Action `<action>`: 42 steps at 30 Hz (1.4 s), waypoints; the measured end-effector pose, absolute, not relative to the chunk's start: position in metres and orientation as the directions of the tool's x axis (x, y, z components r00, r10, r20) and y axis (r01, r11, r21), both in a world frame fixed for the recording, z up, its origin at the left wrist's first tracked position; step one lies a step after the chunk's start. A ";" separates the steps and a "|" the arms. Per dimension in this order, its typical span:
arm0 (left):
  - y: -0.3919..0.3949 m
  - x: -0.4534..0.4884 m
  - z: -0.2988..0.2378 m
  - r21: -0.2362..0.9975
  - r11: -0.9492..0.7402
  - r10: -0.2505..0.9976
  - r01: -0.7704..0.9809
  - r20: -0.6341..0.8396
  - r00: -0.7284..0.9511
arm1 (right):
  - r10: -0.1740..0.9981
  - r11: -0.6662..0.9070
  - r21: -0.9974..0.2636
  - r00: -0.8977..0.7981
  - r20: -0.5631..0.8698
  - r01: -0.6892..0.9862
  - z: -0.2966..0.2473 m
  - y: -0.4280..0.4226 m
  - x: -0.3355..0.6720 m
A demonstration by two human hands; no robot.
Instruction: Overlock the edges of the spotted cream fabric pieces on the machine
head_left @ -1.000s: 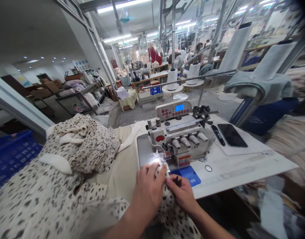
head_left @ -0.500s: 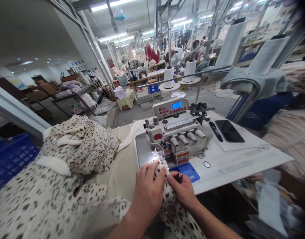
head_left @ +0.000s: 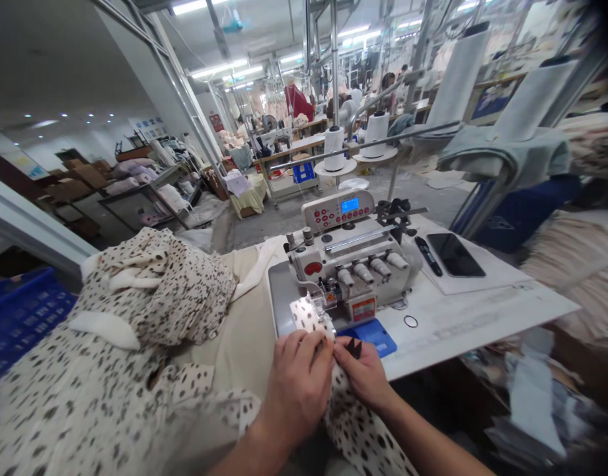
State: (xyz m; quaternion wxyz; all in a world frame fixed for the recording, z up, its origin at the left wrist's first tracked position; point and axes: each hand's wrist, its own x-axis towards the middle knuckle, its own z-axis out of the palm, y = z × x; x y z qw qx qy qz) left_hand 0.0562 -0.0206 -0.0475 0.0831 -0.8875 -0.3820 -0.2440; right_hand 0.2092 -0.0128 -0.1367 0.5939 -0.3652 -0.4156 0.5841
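Our left hand (head_left: 297, 390) and right hand (head_left: 364, 377) grip cream black-spotted fabric (head_left: 308, 317), its edge at the foot of the white overlock sewing machine (head_left: 348, 261); the small black pointed object (head_left: 354, 348) by our right hand looks like snips, perhaps.

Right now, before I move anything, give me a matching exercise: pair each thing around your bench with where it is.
Things:
1. spotted fabric
2. phone
3. thread cones
4. blue crate

Places:
A. lying flat to the right of the sewing machine
B. on stands behind the machine
C. held between the left hand and right hand
D. at the far left, past the heaped cloth

Pairs: 1-C, 2-A, 3-B, 4-D
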 end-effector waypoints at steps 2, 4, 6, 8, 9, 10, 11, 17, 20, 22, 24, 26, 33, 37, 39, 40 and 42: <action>-0.021 0.055 -0.048 0.036 -0.698 0.634 0.715 0.496 0.593 | 0.997 0.056 -0.920 -0.030 0.074 -0.388 -0.136 -0.013 0.209; -0.021 0.055 -0.048 0.029 -0.703 0.623 0.711 0.507 0.596 | 0.996 0.063 -0.924 -0.030 0.080 -0.378 -0.135 -0.013 0.209; -0.020 0.055 -0.050 0.026 -0.705 0.616 0.709 0.516 0.595 | 0.996 0.067 -0.927 -0.026 0.082 -0.369 -0.135 -0.013 0.209; -0.020 0.055 -0.050 0.030 -0.704 0.616 0.710 0.523 0.589 | 0.996 0.069 -0.929 -0.022 0.083 -0.364 -0.135 -0.013 0.209; -0.020 0.055 -0.051 0.032 -0.703 0.617 0.711 0.526 0.586 | 0.996 0.072 -0.929 -0.023 0.086 -0.362 -0.135 -0.013 0.209; -0.020 0.056 -0.051 0.032 -0.702 0.616 0.711 0.528 0.584 | 0.996 0.075 -0.930 -0.025 0.090 -0.359 -0.135 -0.013 0.208; -0.021 0.056 -0.051 0.032 -0.702 0.616 0.711 0.530 0.584 | 0.995 0.080 -0.931 -0.025 0.096 -0.356 -0.135 -0.013 0.208; -0.024 0.056 -0.049 0.045 -0.703 0.617 0.710 0.535 0.577 | 0.991 0.114 -0.941 -0.027 0.129 -0.318 -0.137 -0.013 0.208; -0.023 0.056 -0.049 0.051 -0.705 0.617 0.707 0.536 0.576 | 0.992 0.109 -0.942 -0.019 0.121 -0.318 -0.139 -0.013 0.208; -0.023 0.056 -0.049 0.054 -0.710 0.615 0.702 0.533 0.581 | 0.995 0.097 -0.936 -0.003 0.105 -0.339 -0.141 -0.013 0.208; -0.021 0.057 -0.050 0.058 -0.716 0.614 0.696 0.527 0.588 | 0.995 0.092 -0.925 0.011 0.095 -0.368 -0.143 -0.013 0.207; -0.020 0.057 -0.050 0.065 -0.718 0.616 0.693 0.522 0.589 | 0.995 0.096 -0.917 0.019 0.097 -0.387 -0.144 -0.013 0.206; -0.019 0.056 -0.051 0.063 -0.723 0.601 0.688 0.549 0.581 | 0.995 0.102 -0.923 0.024 0.100 -0.372 -0.141 -0.013 0.207; -0.020 0.055 -0.052 0.068 -0.721 0.607 0.689 0.541 0.582 | 0.994 0.105 -0.931 0.020 0.105 -0.350 -0.138 -0.013 0.206; -0.021 0.055 -0.053 0.067 -0.720 0.610 0.691 0.536 0.584 | 0.994 0.112 -0.934 0.024 0.110 -0.341 -0.136 -0.013 0.207; -0.021 0.055 -0.053 0.067 -0.719 0.611 0.692 0.534 0.584 | 0.993 0.114 -0.936 0.023 0.113 -0.334 -0.135 -0.014 0.207; -0.021 0.056 -0.052 0.068 -0.718 0.611 0.693 0.539 0.580 | 0.993 0.118 -0.940 0.022 0.117 -0.319 -0.134 -0.014 0.208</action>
